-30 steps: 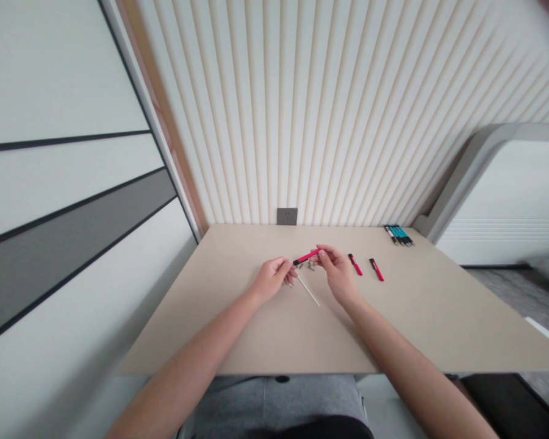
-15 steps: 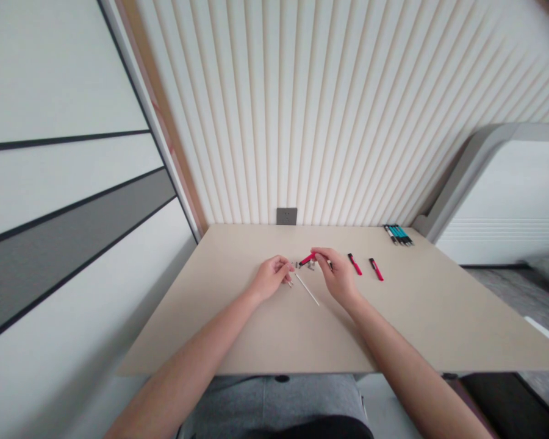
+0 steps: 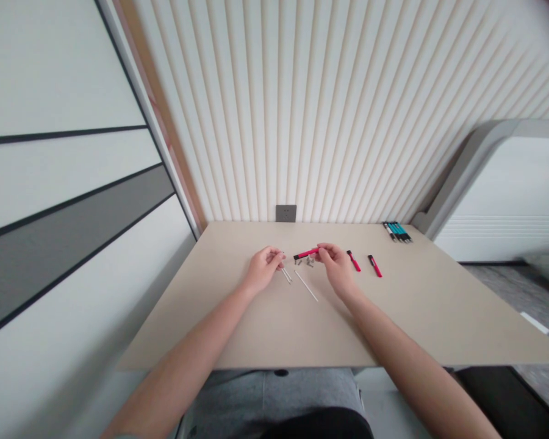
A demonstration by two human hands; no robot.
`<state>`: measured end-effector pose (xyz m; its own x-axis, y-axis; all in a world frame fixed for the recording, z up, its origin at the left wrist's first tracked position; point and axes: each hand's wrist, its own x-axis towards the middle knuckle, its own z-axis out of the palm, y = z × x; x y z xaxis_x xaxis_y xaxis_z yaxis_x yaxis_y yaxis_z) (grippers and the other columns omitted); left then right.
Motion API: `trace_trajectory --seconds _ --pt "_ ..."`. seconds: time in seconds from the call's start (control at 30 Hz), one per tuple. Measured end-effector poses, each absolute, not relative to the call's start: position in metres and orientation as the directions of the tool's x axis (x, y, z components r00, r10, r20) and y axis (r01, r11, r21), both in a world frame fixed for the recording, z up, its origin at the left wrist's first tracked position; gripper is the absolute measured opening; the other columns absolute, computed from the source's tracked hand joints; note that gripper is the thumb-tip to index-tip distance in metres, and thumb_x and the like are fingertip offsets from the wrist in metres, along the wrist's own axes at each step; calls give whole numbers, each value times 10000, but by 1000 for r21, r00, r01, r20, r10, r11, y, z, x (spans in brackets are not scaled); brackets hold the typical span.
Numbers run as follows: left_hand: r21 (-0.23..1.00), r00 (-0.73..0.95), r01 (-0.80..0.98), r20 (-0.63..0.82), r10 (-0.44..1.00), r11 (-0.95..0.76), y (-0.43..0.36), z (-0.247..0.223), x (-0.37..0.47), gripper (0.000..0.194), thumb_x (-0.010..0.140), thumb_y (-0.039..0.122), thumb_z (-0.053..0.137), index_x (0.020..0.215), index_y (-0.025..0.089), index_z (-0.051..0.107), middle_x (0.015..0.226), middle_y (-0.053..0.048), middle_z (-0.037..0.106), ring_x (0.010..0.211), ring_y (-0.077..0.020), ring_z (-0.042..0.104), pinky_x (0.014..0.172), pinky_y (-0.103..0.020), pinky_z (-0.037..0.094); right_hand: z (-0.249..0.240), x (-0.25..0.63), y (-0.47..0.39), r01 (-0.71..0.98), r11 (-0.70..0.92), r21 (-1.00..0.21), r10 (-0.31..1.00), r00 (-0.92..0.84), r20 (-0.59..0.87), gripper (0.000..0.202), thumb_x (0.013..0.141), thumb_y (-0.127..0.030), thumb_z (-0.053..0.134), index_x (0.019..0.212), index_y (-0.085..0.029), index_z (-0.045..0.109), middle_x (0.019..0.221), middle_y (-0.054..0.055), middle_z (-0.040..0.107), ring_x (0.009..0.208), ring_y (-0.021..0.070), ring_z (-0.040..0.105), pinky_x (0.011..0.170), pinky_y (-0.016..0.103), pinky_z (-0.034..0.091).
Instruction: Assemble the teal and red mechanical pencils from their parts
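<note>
My right hand (image 3: 335, 263) pinches a red pen barrel (image 3: 307, 253), its black end pointing left. My left hand (image 3: 264, 267) is closed, fingertips together on a thin pen refill whose small dark tip shows above them; the rest is hidden. Just beneath those fingers, white pen refills (image 3: 287, 275) stick out; I cannot tell whether all lie on the table. Another white refill (image 3: 306, 286) lies slantwise between my hands. Several small grey pen parts (image 3: 310, 261) are scattered under the barrel, partly covered by my right hand.
Two red pens with black clips (image 3: 354, 261) (image 3: 375, 266) lie right of my right hand. A row of blue, black and white pens (image 3: 397, 231) rests at the table's far right corner. The beige table (image 3: 238, 329) meets a ribbed wall with a grey socket (image 3: 286, 213).
My left hand has drawn left, away from the barrel, uncovering more of the white refills. My right hand has turned the red barrel closer to level.
</note>
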<state>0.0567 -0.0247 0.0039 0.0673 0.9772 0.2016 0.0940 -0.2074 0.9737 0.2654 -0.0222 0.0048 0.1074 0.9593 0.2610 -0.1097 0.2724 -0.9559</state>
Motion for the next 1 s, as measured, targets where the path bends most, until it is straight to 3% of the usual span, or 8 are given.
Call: trace_trajectory --seconds 0.3,0.47,0.6,0.8,1.0 --pt "970 170 55 223 960 -236 -31 11 59 307 830 437 599 864 132 602 848 -81 688 639 -127 616 620 -257 508 4 267 -18 -425 21 -905 1000 21 13 250 730 -307 705 914 -158 626 765 44 714 700 149 674 745 314 540" --pt "949 65 -2 315 947 -315 -30 18 56 341 872 466 536 862 131 601 852 -81 672 644 -119 595 609 -250 500 6 273 -19 -545 -60 -836 998 -42 -44 145 738 -213 688 863 -172 627 803 52 720 762 159 693 766 298 561" --pt "937 -16 -106 334 942 -334 -28 25 50 348 848 474 569 897 132 610 977 -105 649 758 -145 600 641 -268 525 1 269 -21 -572 -101 -814 995 -54 -85 78 769 -183 657 836 -179 617 832 59 724 866 183 696 817 319 570" --pt "949 306 -61 313 899 -310 -38 31 52 291 801 415 652 811 125 674 1284 -153 512 859 -167 594 721 -281 516 -3 247 -31 -581 -224 -783 973 -179 -146 54 797 -156 652 808 -178 604 887 81 731 881 191 700 812 330 579" --pt "944 302 -8 315 899 -328 -37 27 58 293 817 420 628 842 131 672 1085 -110 627 726 -125 560 718 -275 488 -2 237 -40 -521 -359 -774 904 -402 -148 86 829 -204 652 885 -140 642 915 86 726 857 149 697 788 271 567"
